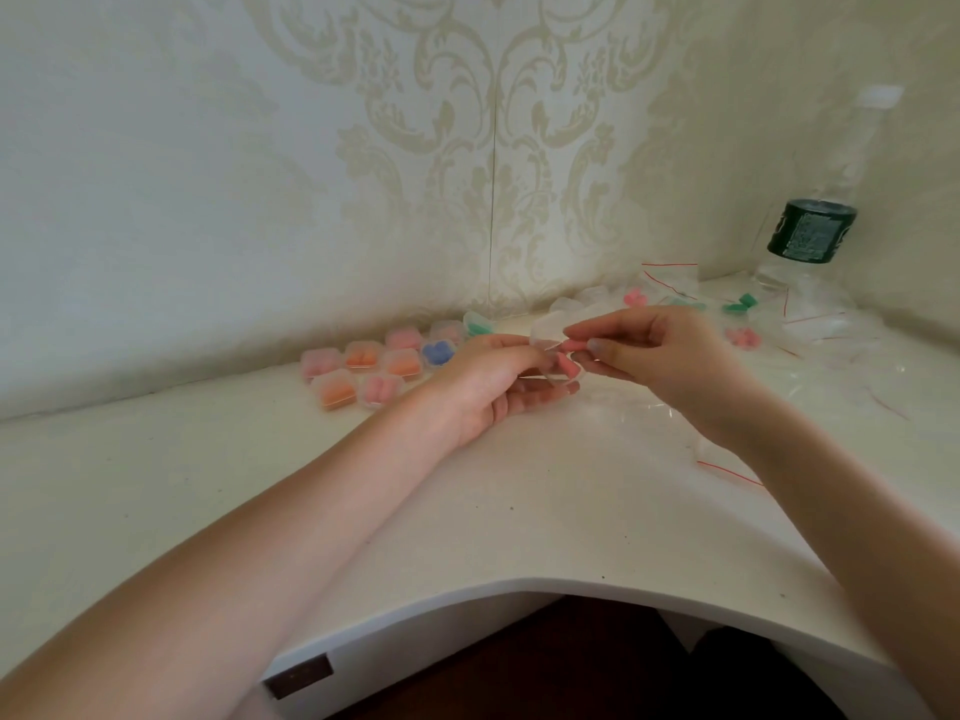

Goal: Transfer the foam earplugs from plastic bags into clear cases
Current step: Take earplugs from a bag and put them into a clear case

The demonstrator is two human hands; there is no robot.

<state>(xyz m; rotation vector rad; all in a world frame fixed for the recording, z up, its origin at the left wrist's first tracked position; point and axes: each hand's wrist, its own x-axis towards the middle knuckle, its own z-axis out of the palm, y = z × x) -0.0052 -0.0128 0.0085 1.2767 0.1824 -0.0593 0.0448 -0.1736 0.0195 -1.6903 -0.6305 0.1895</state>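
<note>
Layout of the work surface, seen from the head camera.
Filled cases (363,371) lay clustered on the table (545,511) left of both hands, near the wall; bagged earplugs (727,314) lay right of them, before a bottle (810,241) in the far right corner. An open case (550,350) sat between the left hand (493,387) and right hand (670,361).

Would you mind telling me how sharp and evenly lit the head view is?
Head view: soft, even light with no hard shadows; wide-angle bending curves the desk edge; the water bottle top washes out against the wall; the clear case between the hands is slightly blurred.
</note>
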